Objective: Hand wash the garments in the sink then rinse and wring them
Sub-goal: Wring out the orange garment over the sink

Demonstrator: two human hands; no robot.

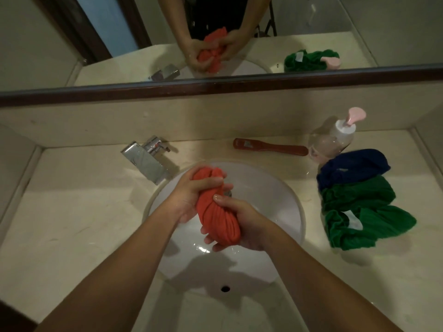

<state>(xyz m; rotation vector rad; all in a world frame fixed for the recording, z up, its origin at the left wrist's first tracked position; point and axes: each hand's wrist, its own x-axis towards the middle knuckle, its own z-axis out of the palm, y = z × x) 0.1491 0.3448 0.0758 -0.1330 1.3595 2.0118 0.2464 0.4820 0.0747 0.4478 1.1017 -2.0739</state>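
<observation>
Orange garment, twisted into a thick rope, held above the sink. Left hand and right hand: each grip clamped round it. Wringing step, likely. Next calls for firmer opposite twists. Blue garment and green garment wait on worktop.

Light is dim, with a warm yellowish cast. Soft shadows fall toward the near side of the sink, and a small glint shows on its wet bottom. The tap gleams. The mirror frame bows toward the corners. Detail is soft and grainy.
</observation>
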